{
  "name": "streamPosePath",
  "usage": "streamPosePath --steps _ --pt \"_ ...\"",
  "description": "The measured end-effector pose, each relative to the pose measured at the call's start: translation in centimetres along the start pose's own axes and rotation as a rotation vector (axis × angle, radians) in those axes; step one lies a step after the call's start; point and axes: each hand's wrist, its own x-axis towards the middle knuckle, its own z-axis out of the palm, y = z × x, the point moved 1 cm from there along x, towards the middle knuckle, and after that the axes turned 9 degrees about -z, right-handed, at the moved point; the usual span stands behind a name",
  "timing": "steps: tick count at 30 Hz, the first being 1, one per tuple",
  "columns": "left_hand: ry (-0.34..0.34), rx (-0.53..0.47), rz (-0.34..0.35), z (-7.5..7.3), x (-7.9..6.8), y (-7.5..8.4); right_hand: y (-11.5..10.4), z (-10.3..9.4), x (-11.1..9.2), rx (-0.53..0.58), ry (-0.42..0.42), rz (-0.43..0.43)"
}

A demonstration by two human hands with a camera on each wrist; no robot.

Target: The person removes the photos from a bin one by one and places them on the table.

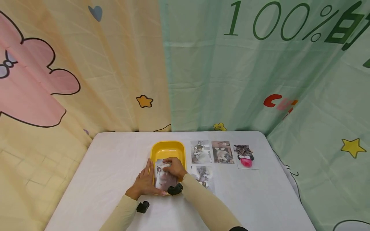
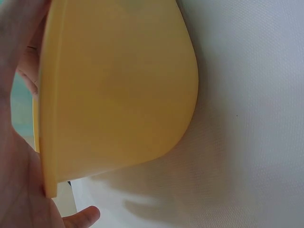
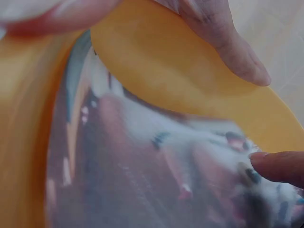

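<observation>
A yellow plastic tray (image 1: 168,145) stands on the white-covered table. Inside its near half is a glossy picture card (image 1: 164,181), tilted, with a greyish-pink printed face. My right hand (image 1: 175,167) reaches over the tray and pinches the card near its far edge; in the right wrist view a fingertip (image 3: 273,164) meets the printed face. My left hand (image 1: 145,183) rests along the tray's left side, fingers straight and thumb stretched by the near rim. The left wrist view shows the tray's outer wall (image 2: 123,90) beside that palm.
Right of the tray lie a white cat card (image 1: 201,152), a pinkish cat card (image 1: 222,153) and a tabby cat card (image 1: 245,157) in a row. Another cat card (image 1: 203,174) lies nearer, partly behind the right forearm. Printed curtains (image 1: 214,80) hang behind the table.
</observation>
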Motion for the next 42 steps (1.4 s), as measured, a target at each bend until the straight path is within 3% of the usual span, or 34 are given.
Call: streamPosePath --steps 8,20,26,42 --pt "-0.015 -0.032 -0.006 0.0 0.0 0.0 -0.5 -0.3 -0.2 0.022 0.085 -0.004" --pt "-0.015 -0.014 -0.030 -0.1 -0.3 0.0 -2.9 -3.3 -0.7 -0.119 0.022 -0.171" --pt "-0.009 -0.017 -0.017 0.0 -0.2 0.0 -2.9 -5.1 -1.2 -0.168 0.047 -0.183" --pt "-0.010 -0.015 -0.007 -0.1 -0.1 0.0 0.0 -9.6 -2.9 -0.058 0.287 -0.143"
